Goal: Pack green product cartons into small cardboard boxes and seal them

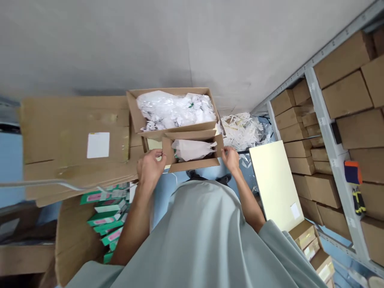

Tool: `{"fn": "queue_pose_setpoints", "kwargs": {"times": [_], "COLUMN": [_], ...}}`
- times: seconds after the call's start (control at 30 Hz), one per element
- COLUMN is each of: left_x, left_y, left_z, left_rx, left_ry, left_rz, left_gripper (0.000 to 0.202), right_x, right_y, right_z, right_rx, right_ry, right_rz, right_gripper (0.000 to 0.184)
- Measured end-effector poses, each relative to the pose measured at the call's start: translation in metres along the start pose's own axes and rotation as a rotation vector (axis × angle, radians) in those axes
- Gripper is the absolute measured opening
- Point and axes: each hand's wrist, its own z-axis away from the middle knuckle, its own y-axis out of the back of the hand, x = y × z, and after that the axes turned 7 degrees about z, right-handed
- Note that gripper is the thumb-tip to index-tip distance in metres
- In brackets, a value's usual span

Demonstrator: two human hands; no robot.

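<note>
Head view: the small box is held between both hands in front of the person's chest, clear of the floor. The left hand is closed on the left end of the small box, with the thumb against the near-left flap and the fingers curled round the corner. The right hand is clamped on the right end, with the fingers wrapped over the right flap.

The long axis of the small box runs left to right across the view, from one hand to the other. Each hand holds one end, so neither is nearer. The open top faces up toward the camera and the flaps stand outward.

A white bag lies inside along the same axis, its narrow end toward the right hand.

The large box, filled with white wrappers, sits just beyond the far flap; contact cannot be told. A cardboard sheet lies to the left, and green packets lie below the left hand. Paper scraps lie beyond the right hand, and a cream board stands beside the right forearm.
</note>
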Motion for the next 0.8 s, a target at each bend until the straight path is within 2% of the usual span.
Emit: {"fn": "queue_pose_setpoints", "kwargs": {"times": [0.1,0.2,0.33,0.43,0.5,0.6,0.7,0.8], "left_x": [0.056,0.123,0.215,0.282,0.322,0.371,0.407,0.435], "left_y": [-0.031,-0.078,-0.162,-0.228,-0.270,-0.322,-0.363,-0.396], "left_z": [0.010,0.024,0.049,0.073,0.090,0.111,0.124,0.130], "left_rx": [-0.022,-0.113,-0.282,-0.433,-0.530,-0.639,-0.743,-0.830], "left_ry": [-0.136,-0.289,-0.462,-0.600,-0.695,-0.827,-0.941,-1.032], "left_rz": [-0.013,-0.020,-0.033,-0.065,-0.085,-0.125,-0.172,-0.225], "left_gripper": [0.027,0.023,0.025,0.027,0.029,0.032,0.033,0.033], "right_x": [0.067,0.145,0.245,0.303,0.331,0.361,0.378,0.387], "right_y": [0.012,0.025,0.041,0.048,0.051,0.050,0.046,0.041], "right_z": [0.032,0.073,0.134,0.178,0.203,0.233,0.248,0.246], "right_rx": [0.067,0.143,0.297,0.416,0.484,0.586,0.668,0.694], "right_ry": [-0.089,-0.219,-0.448,-0.631,-0.736,-0.864,-0.984,-1.076], "right_rz": [-0.098,-0.209,-0.340,-0.412,-0.447,-0.477,-0.488,-0.501], "right_gripper": [0.023,0.025,0.025,0.025,0.025,0.025,0.025,0.022]}}
